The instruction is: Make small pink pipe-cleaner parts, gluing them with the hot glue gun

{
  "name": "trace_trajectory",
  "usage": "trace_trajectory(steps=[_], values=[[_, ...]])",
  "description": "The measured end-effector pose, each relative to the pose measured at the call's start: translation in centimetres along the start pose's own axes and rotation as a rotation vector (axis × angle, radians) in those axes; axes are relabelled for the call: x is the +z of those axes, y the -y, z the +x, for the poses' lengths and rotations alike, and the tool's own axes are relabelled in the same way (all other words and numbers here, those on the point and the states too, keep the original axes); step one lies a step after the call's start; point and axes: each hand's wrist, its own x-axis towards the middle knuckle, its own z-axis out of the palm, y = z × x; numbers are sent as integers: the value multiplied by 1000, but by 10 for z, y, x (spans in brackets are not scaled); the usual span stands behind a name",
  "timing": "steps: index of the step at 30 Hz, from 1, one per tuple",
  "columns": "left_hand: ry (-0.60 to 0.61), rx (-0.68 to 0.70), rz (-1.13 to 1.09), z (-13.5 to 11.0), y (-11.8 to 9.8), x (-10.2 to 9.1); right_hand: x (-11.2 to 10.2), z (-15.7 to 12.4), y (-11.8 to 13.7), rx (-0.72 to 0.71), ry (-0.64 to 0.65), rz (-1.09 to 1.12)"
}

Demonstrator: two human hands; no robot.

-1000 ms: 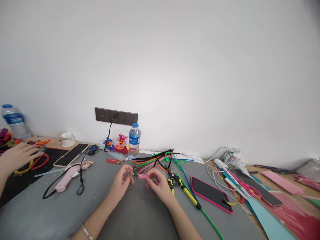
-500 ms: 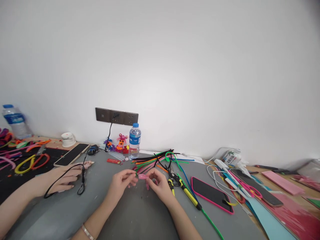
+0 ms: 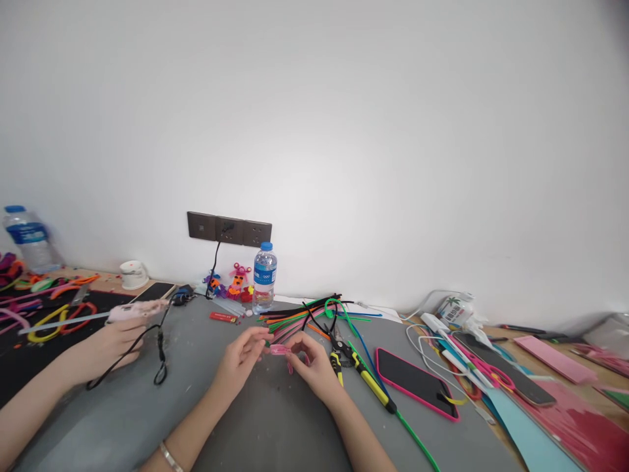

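Observation:
Between my hands is a small piece of pink pipe cleaner (image 3: 281, 350) bent into narrow loops, with a dark green bit at its left end. The fingers of my left hand (image 3: 242, 357) close on that green end; a bracelet circles this wrist. My right hand (image 3: 314, 368) pinches the loops from the right, and a pink end hangs below its fingertips. Just behind lies a bundle of coloured pipe cleaners (image 3: 289, 321). Yellow-and-black pliers (image 3: 348, 354) rest to the right of my right hand.
At left, a co-worker's hand (image 3: 111, 344) holds a pink glue gun (image 3: 137, 311) with a black cord. A water bottle (image 3: 265, 278) stands by the wall beside small pipe-cleaner figures (image 3: 236, 282). To the right lie a pink-cased phone (image 3: 417, 383) and pink scissors (image 3: 496, 375).
The co-worker's hand has raised the glue gun, so its body and long glue stick now show over the dark mat. My hands stay nearly in place, the left fingers shifting slightly.

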Motion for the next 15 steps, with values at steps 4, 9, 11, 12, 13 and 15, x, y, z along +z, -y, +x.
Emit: trace_trajectory(steps=[4, 9, 11, 12, 13, 15], values=[[91, 89, 156, -1, -4, 4, 1, 0, 2, 17, 20, 25], [64, 111, 252, 0, -1, 5, 1, 0, 4, 25, 32, -18], [48, 124, 238, 0, 0, 5, 1, 0, 4, 30, 33, -30], [45, 132, 228, 0, 0, 5, 1, 0, 4, 31, 32, -29], [43, 138, 214, 1, -1, 4, 1, 0, 4, 32, 32, -26], [41, 151, 190, 2, -2, 4, 1, -1, 4, 32, 33, -17]])
